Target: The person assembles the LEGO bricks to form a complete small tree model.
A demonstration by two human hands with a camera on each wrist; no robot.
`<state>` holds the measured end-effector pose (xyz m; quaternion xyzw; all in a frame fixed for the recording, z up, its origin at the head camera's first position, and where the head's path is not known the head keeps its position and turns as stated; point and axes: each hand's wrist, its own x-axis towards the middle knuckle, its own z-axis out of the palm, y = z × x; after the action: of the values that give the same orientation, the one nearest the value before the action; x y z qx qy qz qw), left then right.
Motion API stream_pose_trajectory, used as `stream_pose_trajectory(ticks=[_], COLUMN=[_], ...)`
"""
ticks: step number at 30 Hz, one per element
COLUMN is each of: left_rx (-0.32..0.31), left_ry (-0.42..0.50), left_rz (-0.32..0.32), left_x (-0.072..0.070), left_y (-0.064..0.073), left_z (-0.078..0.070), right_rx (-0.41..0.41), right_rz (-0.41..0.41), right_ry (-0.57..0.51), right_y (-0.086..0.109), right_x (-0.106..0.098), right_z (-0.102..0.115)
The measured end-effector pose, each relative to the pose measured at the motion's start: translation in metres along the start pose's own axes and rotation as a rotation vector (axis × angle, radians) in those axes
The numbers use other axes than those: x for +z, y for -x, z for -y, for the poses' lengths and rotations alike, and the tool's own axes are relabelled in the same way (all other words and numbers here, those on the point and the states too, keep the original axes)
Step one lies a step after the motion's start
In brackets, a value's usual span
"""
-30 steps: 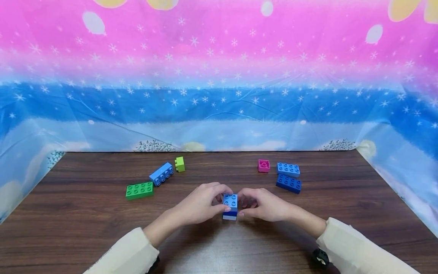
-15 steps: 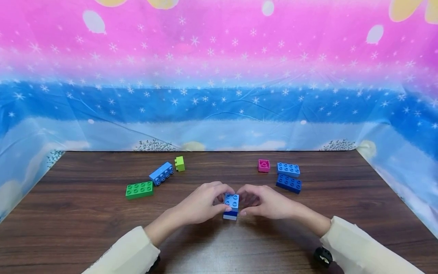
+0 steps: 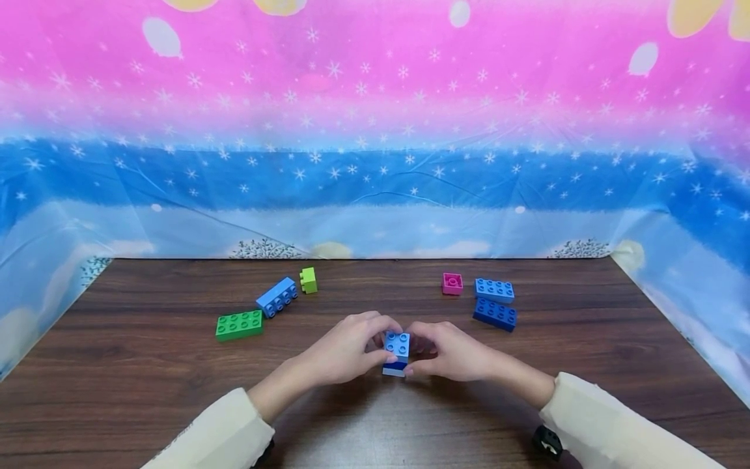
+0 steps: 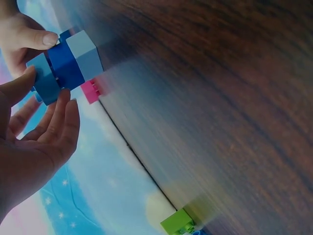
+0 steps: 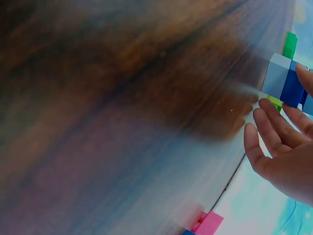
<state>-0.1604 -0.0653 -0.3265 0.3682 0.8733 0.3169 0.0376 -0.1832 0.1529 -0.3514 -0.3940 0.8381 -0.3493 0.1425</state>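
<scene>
A short stack of building bricks stands at the middle of the table between both hands. Its top is a light blue brick (image 3: 397, 345) with studs up; below come a dark blue brick (image 4: 66, 66) and a pale grey-blue brick (image 5: 276, 76). With thumb and fingers, my left hand (image 3: 351, 348) pinches the light blue brick from the left. From the other side my right hand (image 3: 457, 352) pinches the dark blue brick, its thumb on the near face; its outer fingers are extended in the right wrist view. A narrow, uneven seam shows between the light and dark blue bricks.
To the left lie a green brick (image 3: 239, 325), a blue brick (image 3: 277, 297) on its side and a small lime brick (image 3: 308, 281). On the right are a pink brick (image 3: 452, 284), a blue brick (image 3: 494, 290) and a darker blue one (image 3: 495, 314). A patterned cloth (image 3: 375, 176) hangs behind.
The right hand's thumb, apart from the stack half a second ago, now touches it. The stack has shifted very slightly right since a second ago. The left hand keeps its hold.
</scene>
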Motion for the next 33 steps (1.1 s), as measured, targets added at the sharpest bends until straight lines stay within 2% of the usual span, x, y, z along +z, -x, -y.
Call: stream_pose_trajectory(ticks=[14,23,33], left_rx=[-0.027,-0.042,-0.042], left_ry=[-0.004,0.042,0.075], left_rz=[-0.035,-0.046,-0.068], left_x=[0.004,0.007,0.009], left_y=[-0.003,-0.002,-0.001], left_z=[0.000,0.002,0.003], right_rx=[0.013,0.033,0.054], right_rz=[0.017,0.017,-0.024], right_ry=[-0.004,-0.010,-0.103], right_y=[-0.001,0.000,0.005], right_x=[-0.004,-0.005,-0.010], right_z=[-0.001,0.000,0.007])
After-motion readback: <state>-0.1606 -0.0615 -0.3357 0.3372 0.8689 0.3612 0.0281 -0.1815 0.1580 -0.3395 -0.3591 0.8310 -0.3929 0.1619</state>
